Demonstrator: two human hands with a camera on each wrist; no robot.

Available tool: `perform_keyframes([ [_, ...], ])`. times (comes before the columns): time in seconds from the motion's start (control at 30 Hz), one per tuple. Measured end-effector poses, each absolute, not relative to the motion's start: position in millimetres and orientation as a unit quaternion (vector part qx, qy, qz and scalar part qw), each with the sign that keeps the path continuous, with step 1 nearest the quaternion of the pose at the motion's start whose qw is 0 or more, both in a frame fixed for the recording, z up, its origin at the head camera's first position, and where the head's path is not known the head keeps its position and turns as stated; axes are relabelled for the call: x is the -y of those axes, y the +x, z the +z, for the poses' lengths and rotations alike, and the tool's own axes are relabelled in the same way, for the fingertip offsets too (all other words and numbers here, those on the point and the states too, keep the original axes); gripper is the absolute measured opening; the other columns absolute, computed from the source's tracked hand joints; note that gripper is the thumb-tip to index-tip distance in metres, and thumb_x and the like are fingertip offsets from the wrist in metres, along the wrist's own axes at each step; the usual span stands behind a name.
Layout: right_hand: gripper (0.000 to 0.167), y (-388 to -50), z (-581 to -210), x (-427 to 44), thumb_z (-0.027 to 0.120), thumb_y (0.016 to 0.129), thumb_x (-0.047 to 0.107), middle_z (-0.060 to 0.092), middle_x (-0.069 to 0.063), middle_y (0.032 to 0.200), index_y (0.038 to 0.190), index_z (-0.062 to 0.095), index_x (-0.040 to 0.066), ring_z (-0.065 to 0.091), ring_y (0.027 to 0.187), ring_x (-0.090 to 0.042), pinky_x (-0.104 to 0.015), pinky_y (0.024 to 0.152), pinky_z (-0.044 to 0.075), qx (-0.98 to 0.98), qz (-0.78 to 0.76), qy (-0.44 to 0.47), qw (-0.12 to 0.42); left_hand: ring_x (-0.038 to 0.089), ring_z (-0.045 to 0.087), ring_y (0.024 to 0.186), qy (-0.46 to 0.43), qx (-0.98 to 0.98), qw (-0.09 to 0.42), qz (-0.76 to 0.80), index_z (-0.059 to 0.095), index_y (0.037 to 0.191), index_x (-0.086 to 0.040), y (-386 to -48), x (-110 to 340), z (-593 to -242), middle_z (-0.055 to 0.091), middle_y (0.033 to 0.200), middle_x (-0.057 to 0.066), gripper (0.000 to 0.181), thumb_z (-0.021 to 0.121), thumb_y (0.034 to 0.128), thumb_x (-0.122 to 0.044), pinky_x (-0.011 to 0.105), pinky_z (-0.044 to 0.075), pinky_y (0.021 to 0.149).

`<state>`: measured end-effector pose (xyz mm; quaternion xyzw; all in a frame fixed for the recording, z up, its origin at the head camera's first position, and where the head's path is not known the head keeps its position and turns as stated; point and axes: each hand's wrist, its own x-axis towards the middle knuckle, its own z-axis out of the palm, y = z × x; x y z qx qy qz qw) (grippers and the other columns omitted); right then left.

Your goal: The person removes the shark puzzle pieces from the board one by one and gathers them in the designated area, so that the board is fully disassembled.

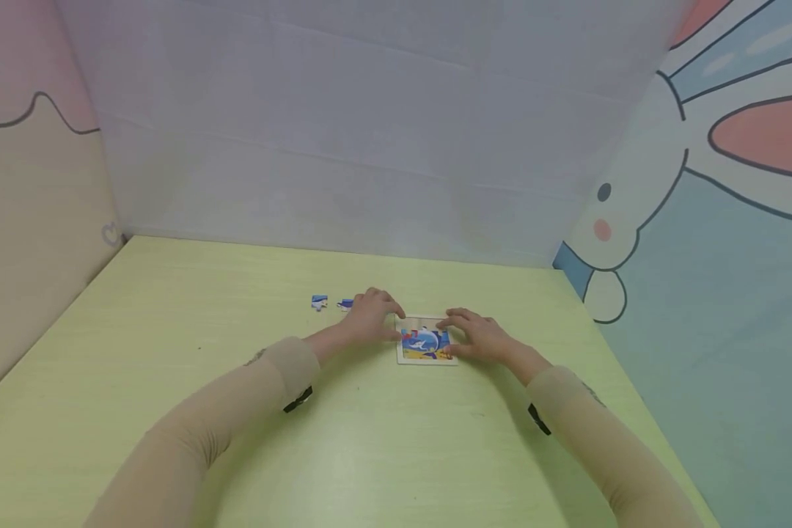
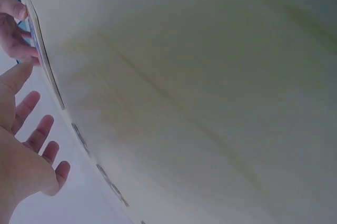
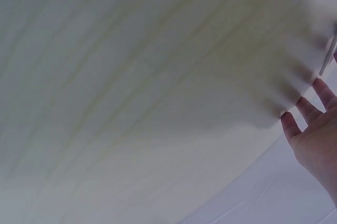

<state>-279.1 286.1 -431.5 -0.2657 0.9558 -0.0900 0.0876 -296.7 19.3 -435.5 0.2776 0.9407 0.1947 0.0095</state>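
Blue, white and yellow pieces of a picture puzzle (image 1: 425, 343) fill the lower part of a pale tray (image 1: 427, 362) on the counter (image 1: 369, 455), between the person's two hands; a plain strip (image 1: 422, 323) lies uncovered along the far side. The left hand (image 1: 372, 317) is at the tray's left edge with fingers loose and thumb held apart, gripping nothing. The right hand (image 1: 482, 337) reaches over the opposite edge, its fingers relaxed and its thumb likewise spread.

The likeliest trouble is unequal pressure: if one hand pushes harder than the other, the light-looking tray could slide or turn and the fitted pieces could shift out of line. A fingertip catching a seam might also lift a piece, since nothing appears to cover them.

To the left lie a loose piece (image 1: 319, 301) and, nearer the left hand and partly hidden by it, a second piece (image 1: 345, 304). Drawing that hand back carelessly could knock the nearer one askew. The left wrist view is skewed, but a further sliver at its bottom edge may be one more piece; overlooking it, or forcing a piece in the wrong way round, would leave the strip badly filled.
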Motion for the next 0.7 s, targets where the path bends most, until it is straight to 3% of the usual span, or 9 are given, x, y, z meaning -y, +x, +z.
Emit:
perform_keyframes([
  [0.2,0.05,-280,-430,-286,0.063,0.088,0.044,0.031,-0.013,0.151,0.132,0.053,0.022,0.03,0.137,-0.038,-0.064,0.102,0.025,-0.955,-0.095,-0.262,0.1,0.026,0.038,0.123,0.273,-0.943,0.025,0.186,0.068,0.111,-0.024,-287,-26,-438,0.055,0.124,0.003,0.045,0.076,0.0739,-0.048,0.051,0.027,0.103],
  [0.5,0.046,-281,-428,-284,0.06,0.09,0.043,0.031,-0.014,0.151,0.131,0.053,0.024,0.029,0.136,-0.041,-0.066,0.101,0.025,-0.957,-0.099,-0.245,0.122,0.028,0.04,0.118,0.274,-0.943,0.037,0.187,0.07,0.105,-0.023,-281,-25,-434,0.054,0.122,0.005,0.039,0.076,0.0744,-0.046,0.049,0.029,0.097],
  [0.7,0.036,-281,-432,-276,0.055,0.092,0.045,0.046,-0.014,0.136,0.12,0.057,0.022,0.045,0.122,-0.038,-0.063,0.094,0.036,-0.965,-0.096,-0.23,0.083,0.028,0.039,0.12,0.271,-0.944,0.043,0.181,0.069,0.105,-0.024,-284,-27,-436,0.052,0.125,0.006,0.038,0.075,0.0752,-0.047,0.05,0.029,0.098],
])
